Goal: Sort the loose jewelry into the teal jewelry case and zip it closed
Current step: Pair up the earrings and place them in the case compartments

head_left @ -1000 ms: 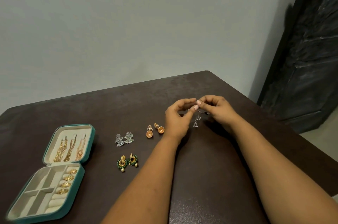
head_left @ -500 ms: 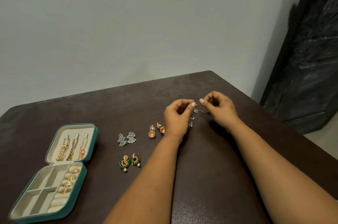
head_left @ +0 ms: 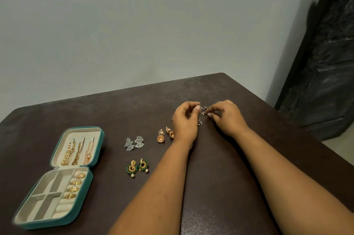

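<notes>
The dark brown table (head_left: 220, 167) ends at a far right corner near the black door (head_left: 325, 62); bare tabletop lies between the forearms. Above it, the left hand (head_left: 184, 122) and right hand (head_left: 228, 117) each pinch small silver dangling earrings (head_left: 203, 110) with curled fingers. The open teal zip jewelry case (head_left: 57, 173) lies at the near left, well apart. Silver fan earrings (head_left: 134, 142), orange-gold bell earrings (head_left: 164, 135) and green-gold earrings (head_left: 137, 166) lie between. Since half a second ago, the fingertips have closed together.
</notes>
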